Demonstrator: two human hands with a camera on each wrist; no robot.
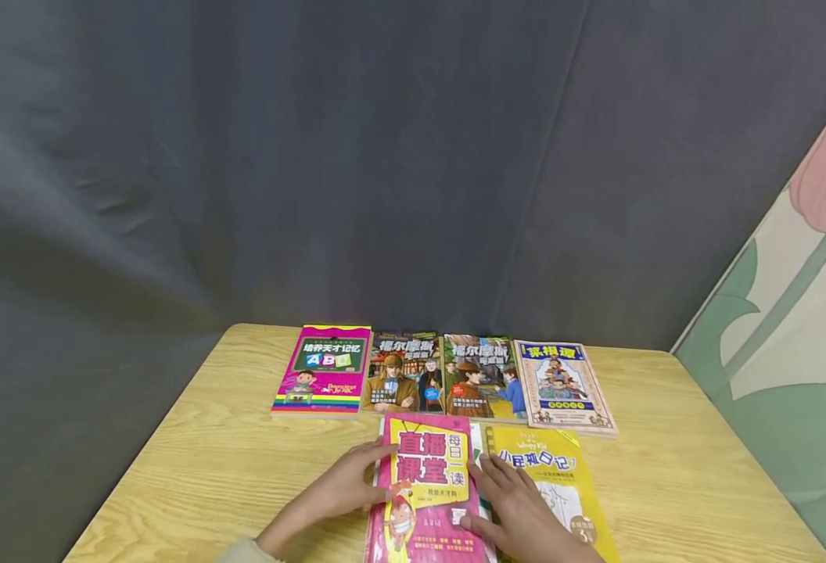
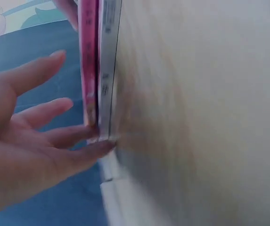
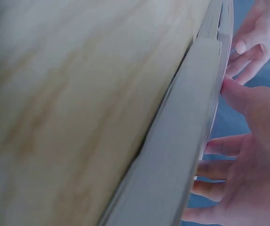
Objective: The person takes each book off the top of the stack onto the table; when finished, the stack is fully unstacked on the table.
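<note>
A pink book [image 1: 430, 500] with a yellow panel lies at the near middle of the table. My left hand [image 1: 353, 485] is at its left edge, fingers spread. In the left wrist view, that hand's lower fingertips [image 2: 107, 145] reach the pink spine [image 2: 88, 61] and a white spine [image 2: 107, 70] beneath it. My right hand [image 1: 515, 504] lies over the gap between the pink book and a yellow book [image 1: 589, 493], its thumb above the pink cover. The right wrist view has these fingers [image 3: 215, 169] extended along the yellow book's upper side, above its pale page edge [image 3: 177, 117].
Behind them, a row holds a magenta ABC book [image 1: 325, 367], two detective-picture books [image 1: 402, 375] and a cream book with a blue border [image 1: 564, 387]. A dark curtain [image 1: 413, 156] hangs behind the wooden table [image 1: 195, 469]; a flower-patterned wall [image 1: 793, 375] stands at right.
</note>
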